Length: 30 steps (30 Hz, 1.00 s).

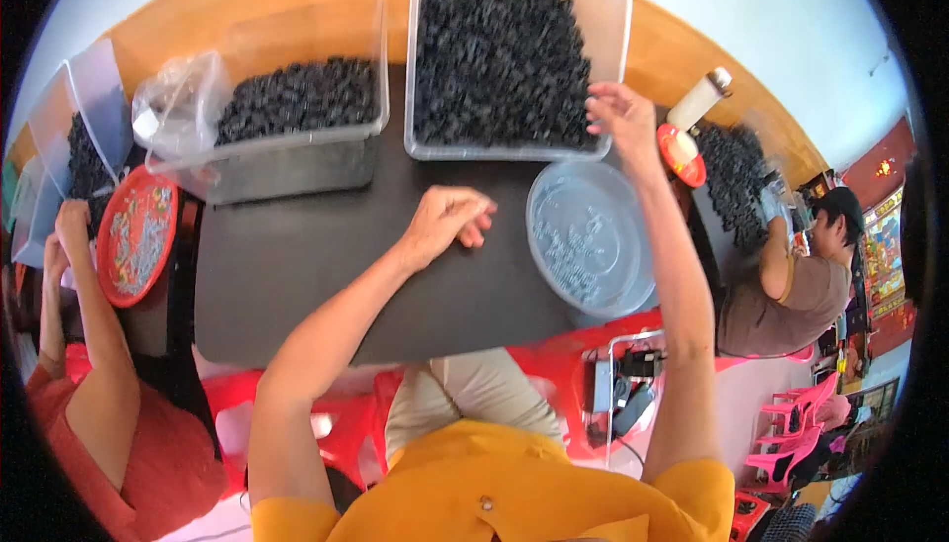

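Black pieces (pixel 499 62) lie in a clear bin (pixel 509 154) left of the right hand (pixel 623 117), its fingers loosely parted. Whether the curled left hand (pixel 450 218) grips anything, I cannot tell.

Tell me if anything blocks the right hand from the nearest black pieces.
Nothing visible does: the right hand is at the right rim of the clear plastic bin, fingertips near the uncovered black pieces.

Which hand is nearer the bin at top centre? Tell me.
Right. The right hand is at the right edge of the bin; the left hand is farther, over the table in front of it.
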Each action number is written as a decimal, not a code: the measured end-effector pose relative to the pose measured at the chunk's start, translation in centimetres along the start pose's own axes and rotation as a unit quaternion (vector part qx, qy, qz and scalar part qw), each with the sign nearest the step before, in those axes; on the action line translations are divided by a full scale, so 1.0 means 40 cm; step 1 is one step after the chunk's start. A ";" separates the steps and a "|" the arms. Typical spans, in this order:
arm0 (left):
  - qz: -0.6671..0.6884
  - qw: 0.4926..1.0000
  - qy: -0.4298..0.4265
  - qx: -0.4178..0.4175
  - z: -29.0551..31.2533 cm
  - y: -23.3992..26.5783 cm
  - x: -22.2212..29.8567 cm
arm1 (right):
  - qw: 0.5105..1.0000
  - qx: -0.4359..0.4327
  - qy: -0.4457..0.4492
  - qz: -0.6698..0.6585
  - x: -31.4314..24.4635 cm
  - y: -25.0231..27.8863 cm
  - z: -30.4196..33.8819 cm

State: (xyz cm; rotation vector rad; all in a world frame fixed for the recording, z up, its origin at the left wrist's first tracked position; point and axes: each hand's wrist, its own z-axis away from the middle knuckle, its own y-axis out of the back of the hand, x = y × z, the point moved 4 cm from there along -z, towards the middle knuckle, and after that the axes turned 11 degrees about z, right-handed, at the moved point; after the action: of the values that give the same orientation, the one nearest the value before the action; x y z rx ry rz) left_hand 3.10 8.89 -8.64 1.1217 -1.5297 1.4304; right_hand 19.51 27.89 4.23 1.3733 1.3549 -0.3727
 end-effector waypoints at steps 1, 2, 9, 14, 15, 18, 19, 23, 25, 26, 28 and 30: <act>-0.002 1.000 -0.007 -0.004 -0.004 -0.005 0.003 | 1.000 -0.017 -0.010 0.002 -0.022 0.006 0.037; -0.027 1.000 -0.009 -0.011 -0.005 -0.008 0.012 | 0.999 -0.043 -0.016 0.022 -0.042 0.003 0.074; 0.023 0.999 0.026 -0.011 0.010 -0.013 0.009 | 0.988 -0.144 -0.045 0.013 0.010 -0.077 0.274; 0.072 0.996 0.036 -0.049 0.020 -0.032 0.020 | 0.989 -0.127 -0.007 0.078 -0.069 -0.143 0.358; 0.093 0.993 0.036 -0.066 0.021 -0.044 0.024 | 0.990 -0.111 0.013 0.089 -0.082 -0.155 0.369; 0.092 0.991 0.048 -0.078 0.026 -0.053 0.012 | 0.989 -0.086 0.054 0.108 -0.090 -0.203 0.375; 0.091 0.993 0.040 -0.062 0.024 -0.042 0.009 | 0.988 -0.082 0.068 0.113 -0.089 -0.215 0.374; 0.093 0.993 0.046 -0.059 0.010 -0.040 0.012 | 0.983 -0.088 0.119 0.112 -0.078 -0.194 0.380; 0.078 0.995 0.054 -0.042 0.009 -0.031 0.006 | 0.976 -0.092 0.133 0.146 -0.095 -0.155 0.373; 0.079 0.994 0.055 -0.041 0.005 -0.030 0.006 | 0.970 -0.074 0.124 0.197 -0.071 -0.117 0.356; 0.065 0.996 0.052 -0.041 0.000 -0.034 0.009 | 0.954 -0.017 0.108 0.279 -0.002 -0.019 0.318; 0.061 0.996 0.050 -0.039 0.006 -0.030 0.011 | 0.933 0.022 0.052 0.355 0.077 0.059 0.301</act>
State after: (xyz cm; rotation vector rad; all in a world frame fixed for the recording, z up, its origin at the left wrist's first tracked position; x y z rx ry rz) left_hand 4.09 8.63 -7.85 0.9105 -1.5920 1.4716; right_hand 27.83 20.11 -1.22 1.8285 0.8439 0.1615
